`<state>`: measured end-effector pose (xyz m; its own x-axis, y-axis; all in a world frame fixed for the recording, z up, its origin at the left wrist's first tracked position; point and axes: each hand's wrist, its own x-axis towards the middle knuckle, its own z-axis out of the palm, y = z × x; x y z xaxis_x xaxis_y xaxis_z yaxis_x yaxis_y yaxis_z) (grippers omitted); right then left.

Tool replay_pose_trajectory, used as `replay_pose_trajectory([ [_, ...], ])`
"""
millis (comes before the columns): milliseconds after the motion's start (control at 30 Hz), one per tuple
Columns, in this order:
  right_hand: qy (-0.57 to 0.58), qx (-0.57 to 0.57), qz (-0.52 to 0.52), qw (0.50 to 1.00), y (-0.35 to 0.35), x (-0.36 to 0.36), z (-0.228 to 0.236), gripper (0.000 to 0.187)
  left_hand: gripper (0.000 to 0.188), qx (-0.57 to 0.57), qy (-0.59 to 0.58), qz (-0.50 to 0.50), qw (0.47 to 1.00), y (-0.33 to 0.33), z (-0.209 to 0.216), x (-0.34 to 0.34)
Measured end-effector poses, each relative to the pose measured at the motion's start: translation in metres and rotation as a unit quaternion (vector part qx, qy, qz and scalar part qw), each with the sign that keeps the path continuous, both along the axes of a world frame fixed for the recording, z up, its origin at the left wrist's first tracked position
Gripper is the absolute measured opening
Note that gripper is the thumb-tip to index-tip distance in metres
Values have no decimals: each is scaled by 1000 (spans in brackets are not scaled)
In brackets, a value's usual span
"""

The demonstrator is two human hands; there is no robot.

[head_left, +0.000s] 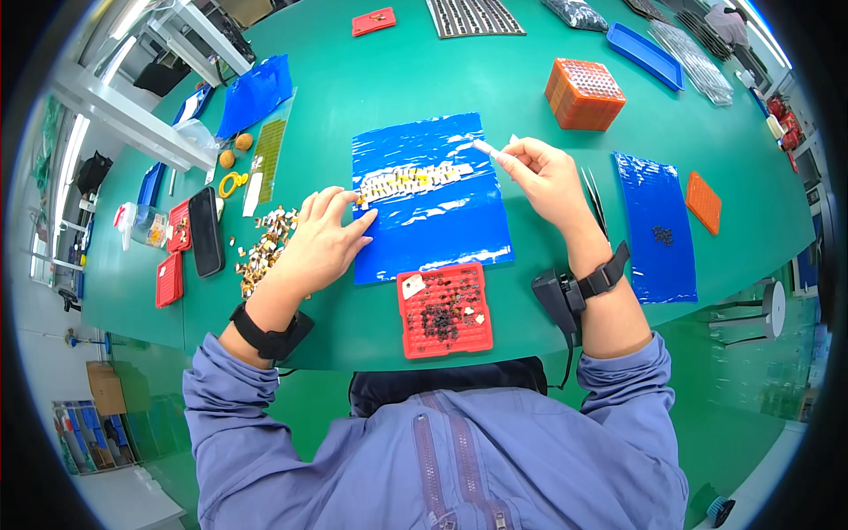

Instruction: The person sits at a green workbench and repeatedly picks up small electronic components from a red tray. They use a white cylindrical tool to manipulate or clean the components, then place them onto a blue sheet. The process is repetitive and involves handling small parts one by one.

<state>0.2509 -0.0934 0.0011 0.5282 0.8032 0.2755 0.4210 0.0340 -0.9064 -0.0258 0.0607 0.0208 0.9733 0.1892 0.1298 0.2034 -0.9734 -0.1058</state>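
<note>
**Lining up small parts on the blue sheet**

The left hand (322, 238) lies flat and released, fingertips pinning the edge of the blue sheet (430, 196) beside the row of small tan parts (408, 181) laid across it. The right hand (543, 172) pinches a thin white stick (486, 148) over the sheet's upper right corner; its tip is too small to read, possibly a pen or applicator. To do this well, I judge the left hand should keep the sheet from sliding and the stick come in low and steady, touching one part at a time.

A loose pile of tan parts (263, 247) sits on the green counter (353, 97) just left of the hand. A red tray (443, 309) of dark bits lies near the counter's edge, an orange box (584, 94) stands farther back, and tweezers (594, 199) lie right of the sheet.
</note>
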Motion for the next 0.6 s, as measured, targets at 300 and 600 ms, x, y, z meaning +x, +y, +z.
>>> replay_pose_trajectory([
  [300, 2, 7, 5, 1000, 0, 1, -1, 18, 39, -38, -25, 0, 999, 1, 0, -1],
  [600, -12, -1, 0, 1000, -1, 1, -1, 17, 29, -59, -71, -21, 996, 3, 3, -1],
])
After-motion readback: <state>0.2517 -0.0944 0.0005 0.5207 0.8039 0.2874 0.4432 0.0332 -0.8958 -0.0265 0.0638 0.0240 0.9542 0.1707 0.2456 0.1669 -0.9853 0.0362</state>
